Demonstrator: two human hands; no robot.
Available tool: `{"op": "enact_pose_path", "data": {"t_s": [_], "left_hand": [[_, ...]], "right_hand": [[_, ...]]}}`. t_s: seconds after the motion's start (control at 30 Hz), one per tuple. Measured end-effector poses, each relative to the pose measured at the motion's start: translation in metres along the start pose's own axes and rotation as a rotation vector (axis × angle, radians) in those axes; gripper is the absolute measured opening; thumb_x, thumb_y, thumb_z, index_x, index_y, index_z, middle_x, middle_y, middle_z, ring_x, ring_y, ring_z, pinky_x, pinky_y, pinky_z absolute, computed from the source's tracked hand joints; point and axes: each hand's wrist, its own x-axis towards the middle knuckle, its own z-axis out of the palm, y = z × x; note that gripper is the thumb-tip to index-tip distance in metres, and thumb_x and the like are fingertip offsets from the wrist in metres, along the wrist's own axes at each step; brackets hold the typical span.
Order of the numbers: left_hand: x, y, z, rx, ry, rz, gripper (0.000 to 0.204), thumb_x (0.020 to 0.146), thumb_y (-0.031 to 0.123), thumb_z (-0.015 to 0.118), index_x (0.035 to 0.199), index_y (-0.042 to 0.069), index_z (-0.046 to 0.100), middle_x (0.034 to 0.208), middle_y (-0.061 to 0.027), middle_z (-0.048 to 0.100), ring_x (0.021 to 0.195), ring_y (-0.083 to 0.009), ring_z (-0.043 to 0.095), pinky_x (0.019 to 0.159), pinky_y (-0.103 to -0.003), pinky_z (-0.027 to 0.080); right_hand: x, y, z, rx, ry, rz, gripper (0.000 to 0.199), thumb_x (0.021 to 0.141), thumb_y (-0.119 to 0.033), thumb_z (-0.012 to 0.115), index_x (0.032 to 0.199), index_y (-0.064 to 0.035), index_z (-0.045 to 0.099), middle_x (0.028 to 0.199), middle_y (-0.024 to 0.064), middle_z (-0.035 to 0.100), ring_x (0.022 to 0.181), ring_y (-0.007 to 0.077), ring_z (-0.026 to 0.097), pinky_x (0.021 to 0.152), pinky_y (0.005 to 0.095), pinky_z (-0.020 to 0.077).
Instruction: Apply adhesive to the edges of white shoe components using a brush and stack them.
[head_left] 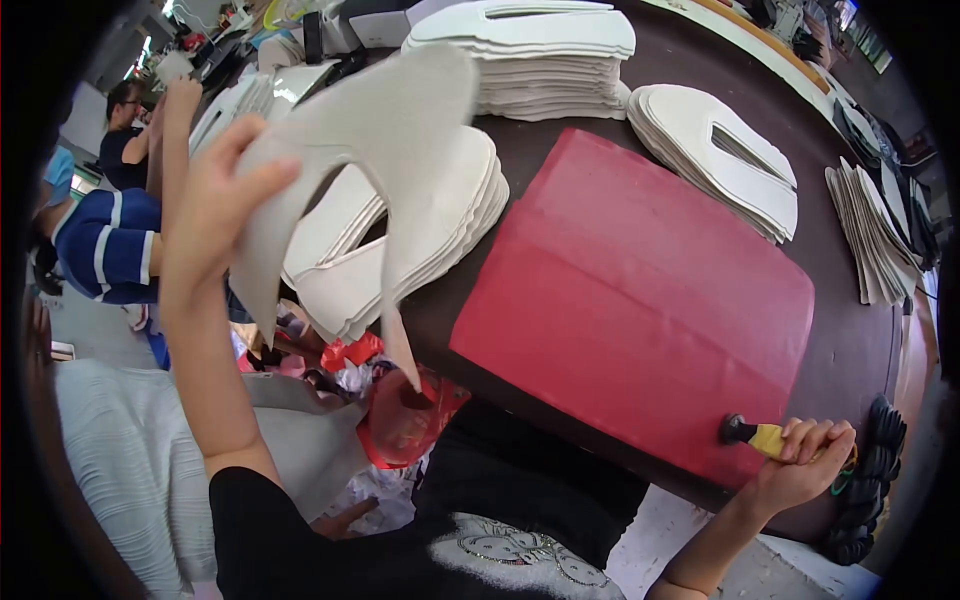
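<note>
My left hand (225, 200) is raised at the left, its fingers and thumb closed on the edge of a pale U-shaped shoe-upper piece (425, 100). The piece hangs tilted over a stack of similar off-white pieces (440, 230), one narrow end dangling past the table's front edge. At the lower right, my right hand (805, 455) is wrapped round the yellow handle of a small hammer (765, 438). The hammer's dark round head rests on or just above the near right corner of a red mat (640, 300), which lies on the dark table.
More stacks of pale pieces stand on the dark table (860, 350): a tall stack (550, 75) behind, one (715, 150) beyond the mat, another (870, 230) at right. Black bundled pieces (870, 490) hang near the right edge. A red bag (405, 420) sits below; other people (125, 150) sit at left.
</note>
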Motion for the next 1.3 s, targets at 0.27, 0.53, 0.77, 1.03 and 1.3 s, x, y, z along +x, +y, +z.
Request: {"op": "enact_pose_path", "data": {"t_s": [0.27,0.53,0.77,1.03,1.3], "left_hand": [[0.011,-0.057,0.083,0.665,-0.063,0.082,0.055,0.087,0.03,0.063,0.129,-0.004,0.053,0.125,-0.0208,0.06,0.115,-0.0335,0.057,0.098,-0.037,0.044],[-0.012,-0.044,0.093,0.631,-0.229,0.171,0.052,0.084,0.026,0.068,0.126,-0.002,0.055,0.132,-0.0186,0.056,0.12,-0.0321,0.053,0.102,-0.038,0.042],[0.049,-0.075,0.091,0.767,-0.389,0.483,0.035,0.08,0.022,0.072,0.105,0.001,0.061,0.106,-0.0122,0.065,0.095,-0.0264,0.061,0.088,-0.032,0.048],[0.054,0.035,-0.013,0.033,-0.504,-0.014,0.034,0.073,0.003,0.071,0.104,0.006,0.056,0.086,-0.0034,0.062,0.072,-0.0087,0.057,0.062,-0.016,0.046],[0.145,-0.086,0.058,0.621,-0.717,-0.103,0.049,0.082,0.022,0.071,0.125,0.002,0.059,0.114,-0.0067,0.065,0.099,-0.0173,0.059,0.091,-0.03,0.047]], "right_hand": [[-0.004,0.005,-0.009,0.052,-0.023,-0.035,0.026,0.106,-0.026,0.032,0.086,-0.0126,0.042,0.054,-0.0036,0.03,0.039,0.0052,0.03,0.045,0.0205,0.0312],[0.005,0.006,-0.014,0.078,-0.022,0.031,0.025,0.106,-0.025,0.033,0.086,-0.0127,0.042,0.055,-0.0045,0.03,0.041,0.0043,0.03,0.047,0.0194,0.0325],[0.004,0.01,-0.007,0.079,-0.022,0.034,0.026,0.106,-0.025,0.032,0.086,-0.0124,0.042,0.053,-0.0047,0.031,0.038,0.0036,0.03,0.043,0.0186,0.0316],[0.007,0.012,-0.013,0.097,-0.003,0.043,0.026,0.107,-0.025,0.033,0.086,-0.0126,0.043,0.053,-0.0047,0.03,0.037,0.0033,0.03,0.042,0.0188,0.031],[0.009,0.015,-0.003,0.119,0.01,0.085,0.025,0.106,-0.024,0.034,0.086,-0.0125,0.043,0.053,-0.0046,0.031,0.037,0.0039,0.031,0.042,0.0196,0.0323]]}}
